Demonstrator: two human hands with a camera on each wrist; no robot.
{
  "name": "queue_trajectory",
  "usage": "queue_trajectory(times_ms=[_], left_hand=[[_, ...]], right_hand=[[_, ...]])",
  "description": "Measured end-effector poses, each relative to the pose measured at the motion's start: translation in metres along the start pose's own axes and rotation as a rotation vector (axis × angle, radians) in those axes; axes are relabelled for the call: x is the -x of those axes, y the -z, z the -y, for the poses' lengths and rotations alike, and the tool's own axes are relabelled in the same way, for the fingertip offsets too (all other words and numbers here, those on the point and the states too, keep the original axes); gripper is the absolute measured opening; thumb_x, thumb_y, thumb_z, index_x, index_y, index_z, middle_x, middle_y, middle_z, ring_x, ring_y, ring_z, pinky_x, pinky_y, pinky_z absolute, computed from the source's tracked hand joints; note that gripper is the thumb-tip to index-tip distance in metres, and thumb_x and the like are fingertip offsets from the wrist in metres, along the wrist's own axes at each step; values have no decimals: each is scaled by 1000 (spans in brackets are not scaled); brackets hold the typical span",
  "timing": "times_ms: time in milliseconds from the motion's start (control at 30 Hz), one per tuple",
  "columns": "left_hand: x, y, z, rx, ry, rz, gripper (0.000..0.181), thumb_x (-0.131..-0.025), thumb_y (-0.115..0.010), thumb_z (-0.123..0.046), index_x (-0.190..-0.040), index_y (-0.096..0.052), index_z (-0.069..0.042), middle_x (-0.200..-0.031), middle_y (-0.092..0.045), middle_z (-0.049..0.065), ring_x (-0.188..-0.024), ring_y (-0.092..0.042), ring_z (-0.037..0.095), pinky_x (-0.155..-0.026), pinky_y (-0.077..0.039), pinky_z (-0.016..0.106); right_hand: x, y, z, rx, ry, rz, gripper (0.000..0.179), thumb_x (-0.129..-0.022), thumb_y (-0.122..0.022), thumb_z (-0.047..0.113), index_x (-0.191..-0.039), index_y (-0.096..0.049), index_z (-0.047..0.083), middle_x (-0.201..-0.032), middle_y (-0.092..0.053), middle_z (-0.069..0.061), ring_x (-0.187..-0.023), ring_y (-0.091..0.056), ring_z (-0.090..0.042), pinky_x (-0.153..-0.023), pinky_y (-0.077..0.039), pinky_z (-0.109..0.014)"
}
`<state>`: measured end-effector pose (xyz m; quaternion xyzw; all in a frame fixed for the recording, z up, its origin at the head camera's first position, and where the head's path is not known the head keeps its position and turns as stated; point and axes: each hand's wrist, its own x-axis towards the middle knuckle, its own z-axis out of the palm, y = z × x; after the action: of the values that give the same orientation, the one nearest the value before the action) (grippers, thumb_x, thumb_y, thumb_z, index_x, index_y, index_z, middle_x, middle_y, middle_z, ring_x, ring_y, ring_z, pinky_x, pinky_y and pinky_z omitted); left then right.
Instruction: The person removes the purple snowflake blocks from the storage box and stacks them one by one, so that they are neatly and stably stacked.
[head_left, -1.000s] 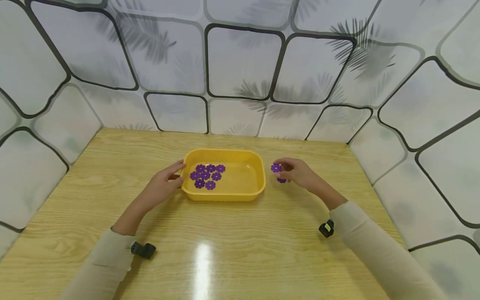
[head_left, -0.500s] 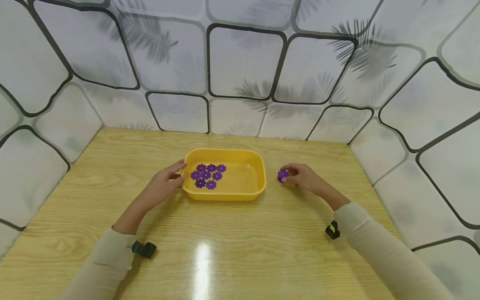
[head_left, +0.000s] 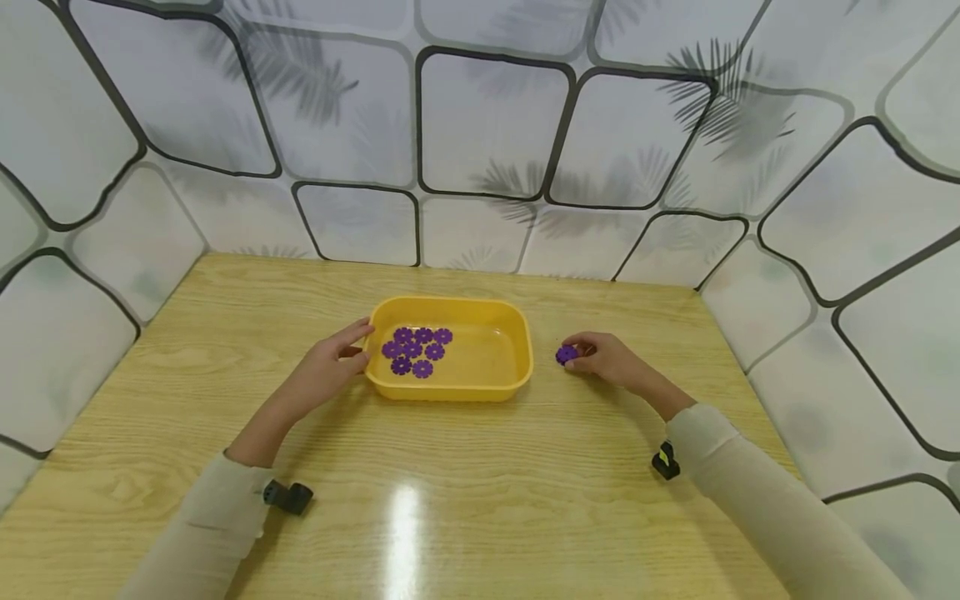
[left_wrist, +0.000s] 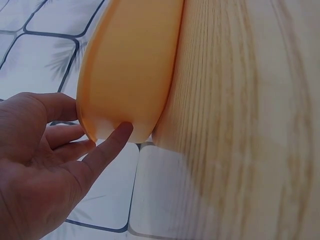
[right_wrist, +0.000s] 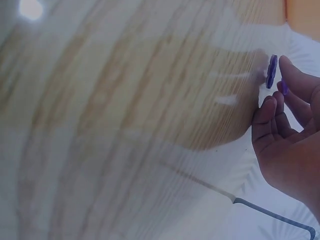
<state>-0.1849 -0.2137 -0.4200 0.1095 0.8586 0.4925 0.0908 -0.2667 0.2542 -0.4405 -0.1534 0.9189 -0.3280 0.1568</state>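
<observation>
A shallow yellow plastic tray (head_left: pixel 487 392) stands on the table, with several purple flower-shaped discs (head_left: pixel 412 349) grouped in its left half. At the tray's left end is my left hand (head_left: pixel 330 367); fingertips reach over the rim, and the thumb (left_wrist: pixel 119 136) lies against the outer wall. Right of the tray, my right hand (head_left: pixel 603 358) pinches a purple flower-shaped disc (right_wrist: pixel 284 87) low over the table. Another purple disc (right_wrist: pixel 271 71) sits at the fingertips, close to the tabletop. In the head view the two discs overlap (head_left: pixel 567 354).
The tray and hands are on a wood-grain table (head_left: pixel 480 467). White panels (head_left: pixel 487 125) with dark outlines and leaf prints rise at the back and both sides. Black wrist cameras (head_left: pixel 288 497) sit at both cuffs.
My right hand has moved slightly right and down, bringing its disc from beside the tray's edge onto the other disc. My left hand and the tray have stayed put.
</observation>
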Motion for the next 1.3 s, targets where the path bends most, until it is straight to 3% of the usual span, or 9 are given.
queue_trajectory(times_ms=[400, 1300], left_hand=[[0, 0, 0, 4, 8, 1, 55, -106, -48, -16, -158, -33, -6, -169, -18, 12, -134, -50, 41, -103, -51, 50], [1, 0, -2, 27, 5, 2, 55, -106, -48, -16, -158, -33, -6, -169, -18, 10, -133, -50, 40, -102, -51, 50]], right_hand=[[-4, -1, -1, 44, 16, 10, 47, -95, -71, 18, -136, -59, 0, -118, -64, -18, -105, -58, -30, -93, -49, -46], [-4, -1, 2, 56, 10, 12, 44, -93, -71, 14, -133, -60, -1, -114, -63, -18, -102, -58, -29, -91, -48, -44]])
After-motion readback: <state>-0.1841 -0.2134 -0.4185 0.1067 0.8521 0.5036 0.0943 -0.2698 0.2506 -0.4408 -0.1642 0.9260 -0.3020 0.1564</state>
